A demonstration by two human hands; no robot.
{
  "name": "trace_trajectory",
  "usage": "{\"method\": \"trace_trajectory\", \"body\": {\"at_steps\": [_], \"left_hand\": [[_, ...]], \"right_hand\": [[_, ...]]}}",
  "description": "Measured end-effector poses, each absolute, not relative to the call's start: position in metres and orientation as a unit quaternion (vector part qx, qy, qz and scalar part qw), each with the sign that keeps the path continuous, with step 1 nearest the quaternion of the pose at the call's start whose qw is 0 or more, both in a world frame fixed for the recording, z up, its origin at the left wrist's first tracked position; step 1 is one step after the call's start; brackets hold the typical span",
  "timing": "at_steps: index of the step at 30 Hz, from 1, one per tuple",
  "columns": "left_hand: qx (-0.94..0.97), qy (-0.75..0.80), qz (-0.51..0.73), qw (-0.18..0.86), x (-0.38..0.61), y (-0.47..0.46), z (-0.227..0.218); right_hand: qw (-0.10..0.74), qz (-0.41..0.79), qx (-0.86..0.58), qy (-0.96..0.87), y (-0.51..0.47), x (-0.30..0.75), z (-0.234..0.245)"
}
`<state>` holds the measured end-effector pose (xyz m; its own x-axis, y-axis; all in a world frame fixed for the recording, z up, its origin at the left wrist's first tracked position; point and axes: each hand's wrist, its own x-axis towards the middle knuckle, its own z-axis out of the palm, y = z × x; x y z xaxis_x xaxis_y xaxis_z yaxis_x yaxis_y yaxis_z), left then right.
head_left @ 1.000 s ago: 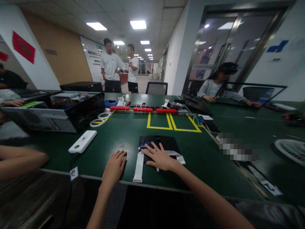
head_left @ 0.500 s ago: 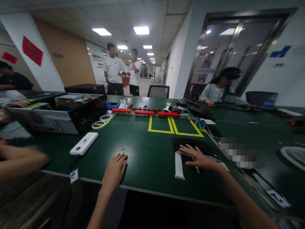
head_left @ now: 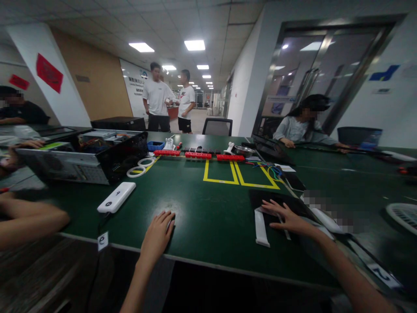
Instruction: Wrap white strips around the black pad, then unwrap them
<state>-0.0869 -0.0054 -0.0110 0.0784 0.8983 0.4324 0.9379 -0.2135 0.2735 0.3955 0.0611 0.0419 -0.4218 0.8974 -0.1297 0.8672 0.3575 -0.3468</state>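
Note:
My left hand (head_left: 159,231) rests palm down on the green table (head_left: 195,208), its fingers stretched out and nothing visibly held. On the right, my right hand (head_left: 289,219) lies with spread fingers over a flat black sheet or pad (head_left: 256,198). Under its fingertips is a white flat ribbon cable (head_left: 261,228), whose loose end points toward the table's front edge. A second thin white strip shows beneath the palm; most of it is covered. Just beyond the black sheet are two rectangles of yellow tape (head_left: 239,171) on the tabletop.
An opened computer case (head_left: 65,165) and a white power bank (head_left: 116,198) stand left, near another person's arm (head_left: 32,221). Red trays (head_left: 198,154), white tape rings (head_left: 137,171) and coloured wires (head_left: 275,171) lie further back. A co-worker (head_left: 302,124) sits far right.
My right hand has slid to the right, and the black sheet and white ribbon cable have shifted right with it. My left hand stays in place. The view has tilted slightly.

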Motion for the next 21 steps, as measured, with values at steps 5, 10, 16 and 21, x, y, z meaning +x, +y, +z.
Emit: {"method": "trace_trajectory", "body": {"at_steps": [5, 10, 16, 21], "left_hand": [[-0.732, -0.626, -0.264, 0.035, -0.087, -0.005, -0.011], [-0.731, -0.627, -0.268, 0.04, -0.086, -0.006, -0.011], [-0.731, -0.627, -0.267, 0.032, -0.087, -0.006, -0.011], [-0.732, -0.625, -0.272, 0.028, -0.087, -0.005, -0.012]], "right_hand": [[0.054, 0.188, -0.55, -0.812, 0.056, 0.404, 0.045], [0.083, 0.177, -0.567, -0.8, 0.051, 0.432, 0.045], [0.098, 0.056, -0.604, -0.789, 0.046, 0.463, 0.024], [0.148, -0.058, -0.645, -0.747, 0.03, 0.46, 0.029]]}}
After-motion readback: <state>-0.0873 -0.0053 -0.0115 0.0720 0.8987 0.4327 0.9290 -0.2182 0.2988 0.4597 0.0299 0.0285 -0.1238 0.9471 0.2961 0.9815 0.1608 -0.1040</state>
